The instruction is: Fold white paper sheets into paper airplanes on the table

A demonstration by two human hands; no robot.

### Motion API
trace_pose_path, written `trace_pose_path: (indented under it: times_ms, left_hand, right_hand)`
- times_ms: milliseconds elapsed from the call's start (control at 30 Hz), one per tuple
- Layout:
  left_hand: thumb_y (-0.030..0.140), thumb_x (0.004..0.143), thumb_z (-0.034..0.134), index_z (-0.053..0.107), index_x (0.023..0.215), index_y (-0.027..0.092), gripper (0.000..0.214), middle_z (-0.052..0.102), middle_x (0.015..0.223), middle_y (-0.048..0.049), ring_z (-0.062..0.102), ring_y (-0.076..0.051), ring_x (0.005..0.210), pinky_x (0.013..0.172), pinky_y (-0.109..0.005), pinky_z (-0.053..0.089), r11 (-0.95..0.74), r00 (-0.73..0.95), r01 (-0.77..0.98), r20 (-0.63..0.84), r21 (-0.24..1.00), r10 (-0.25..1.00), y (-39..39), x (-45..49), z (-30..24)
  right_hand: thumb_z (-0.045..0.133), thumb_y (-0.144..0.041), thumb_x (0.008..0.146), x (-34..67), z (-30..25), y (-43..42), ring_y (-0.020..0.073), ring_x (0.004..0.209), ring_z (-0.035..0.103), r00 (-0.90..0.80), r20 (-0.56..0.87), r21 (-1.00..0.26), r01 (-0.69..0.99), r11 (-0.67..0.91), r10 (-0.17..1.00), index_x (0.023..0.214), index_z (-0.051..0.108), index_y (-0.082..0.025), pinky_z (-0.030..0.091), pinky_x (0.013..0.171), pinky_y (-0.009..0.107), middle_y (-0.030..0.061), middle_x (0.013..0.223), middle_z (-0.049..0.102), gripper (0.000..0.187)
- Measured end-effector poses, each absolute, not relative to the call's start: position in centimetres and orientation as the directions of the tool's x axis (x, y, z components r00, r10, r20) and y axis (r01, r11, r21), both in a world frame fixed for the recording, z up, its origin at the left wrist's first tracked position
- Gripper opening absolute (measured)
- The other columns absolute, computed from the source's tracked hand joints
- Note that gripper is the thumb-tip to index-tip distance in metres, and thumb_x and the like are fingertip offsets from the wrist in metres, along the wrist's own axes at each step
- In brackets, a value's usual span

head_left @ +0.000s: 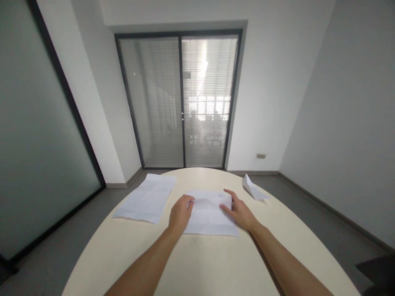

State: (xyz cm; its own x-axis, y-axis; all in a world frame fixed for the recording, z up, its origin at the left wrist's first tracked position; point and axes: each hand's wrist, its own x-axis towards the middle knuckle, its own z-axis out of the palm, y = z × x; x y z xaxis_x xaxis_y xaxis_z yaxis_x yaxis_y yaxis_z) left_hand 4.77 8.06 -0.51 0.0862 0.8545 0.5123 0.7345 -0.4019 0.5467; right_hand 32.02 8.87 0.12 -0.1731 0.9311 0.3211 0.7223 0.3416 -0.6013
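Observation:
A white sheet of paper (210, 217) lies flat on the cream round table (216, 263) in front of me, its far corners folded in. My left hand (180, 212) rests on the sheet's left edge, fingers curled down onto the fold. My right hand (239, 210) presses on the sheet's right side with fingers stretched out and flat.
A creased unfolded white sheet (146, 199) lies to the left of the hands. A folded paper plane (253, 188) sits at the table's far right edge. Beyond the table are a grey floor, glass sliding doors (182, 100) with blinds, and walls on both sides.

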Motion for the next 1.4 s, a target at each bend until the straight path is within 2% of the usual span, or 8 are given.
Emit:
trace_pose_path:
  times_ms: [167,333,500,633,733,867,1100,1400]
  left_hand:
    - [0.016,0.093,0.049,0.067,0.098,0.022,0.020,0.067,0.102,-0.0026,0.064,-0.018,0.098,0.092,-0.032,0.049,-0.462,0.056,0.680,0.587,0.570,0.808,8.0,4.8,-0.3]
    - [0.017,0.093,0.049,0.067,0.098,0.022,0.020,0.067,0.102,-0.0032,0.064,-0.019,0.098,0.092,-0.033,0.050,-0.468,0.032,0.658,0.600,0.589,0.799,8.4,4.8,-0.6]
    - [0.015,0.092,0.049,0.067,0.096,0.022,0.019,0.066,0.100,-0.0032,0.063,-0.018,0.097,0.092,-0.033,0.050,-0.485,0.012,0.626,0.614,0.611,0.789,8.6,4.9,-0.8]
    - [0.011,0.091,0.050,0.068,0.095,0.023,0.022,0.062,0.103,-0.0035,0.061,-0.018,0.100,0.094,-0.032,0.050,-0.526,-0.008,0.610,0.668,0.593,0.744,8.4,5.0,-0.5]
    - [0.011,0.090,0.051,0.071,0.094,0.024,0.024,0.060,0.108,-0.0047,0.058,-0.020,0.107,0.098,-0.035,0.049,-0.548,-0.016,0.615,0.704,0.567,0.710,8.3,5.1,-0.4]
    - [0.010,0.091,0.050,0.073,0.096,0.025,0.027,0.058,0.113,-0.0056,0.056,-0.020,0.113,0.103,-0.037,0.046,-0.589,-0.019,0.585,0.735,0.558,0.678,8.3,5.1,-0.5]
    - [0.008,0.088,0.048,0.070,0.090,0.022,0.027,0.059,0.112,-0.0064,0.057,-0.021,0.112,0.103,-0.037,0.045,-0.590,0.000,0.566,0.715,0.576,0.699,8.2,5.1,-0.4]
    - [0.007,0.078,0.048,0.064,0.078,0.021,0.022,0.068,0.082,0.0005,0.063,-0.018,0.086,0.110,-0.047,0.034,-0.660,0.160,0.573,0.723,0.486,0.672,7.4,5.2,0.0]
  right_hand:
    - [0.056,-0.041,0.087,32.3,-0.1,9.3,0.0262,0.105,0.066,-0.182,0.315,-0.669,0.653,0.354,0.931,0.139,0.043,-0.025,0.049,0.091,0.038,0.0083,0.114,0.069,0.056]
    - [0.053,-0.041,0.089,32.6,-0.5,9.9,0.0237,0.093,0.067,-0.155,0.348,-0.625,0.696,0.353,0.924,0.128,0.054,-0.026,0.050,0.084,0.034,0.0049,0.103,0.072,0.042]
    - [0.050,-0.047,0.090,32.9,-1.0,10.5,0.0238,0.084,0.064,-0.097,0.442,-0.525,0.778,0.345,0.892,0.095,0.066,-0.022,0.050,0.076,0.034,0.0076,0.092,0.070,0.031]
    - [0.046,-0.045,0.093,33.0,-0.5,10.4,0.0217,0.078,0.062,-0.100,0.528,-0.509,0.758,0.408,0.843,0.102,0.070,-0.023,0.051,0.074,0.036,0.0088,0.102,0.070,0.034]
    - [0.048,-0.041,0.092,33.1,-0.4,10.4,0.0185,0.070,0.061,-0.070,0.549,-0.563,0.705,0.431,0.833,0.105,0.071,-0.023,0.053,0.073,0.036,0.0088,0.113,0.068,0.032]
    - [0.049,-0.037,0.089,33.4,-0.9,10.9,0.0215,0.088,0.066,-0.031,0.545,-0.703,0.528,0.477,0.838,0.111,0.068,-0.021,0.056,0.080,0.037,0.0108,0.126,0.064,0.033]
    - [0.038,-0.055,0.095,33.3,-0.8,10.8,0.0262,0.104,0.067,0.075,0.396,-0.891,0.272,0.363,0.915,0.120,0.060,-0.020,0.055,0.088,0.038,0.0133,0.133,0.062,0.048]
    - [0.074,-0.054,0.076,34.1,-2.1,12.1,0.0238,0.094,0.068,0.090,0.322,-0.936,0.180,0.303,0.942,0.107,0.067,-0.020,0.054,0.083,0.037,0.0111,0.116,0.070,0.046]
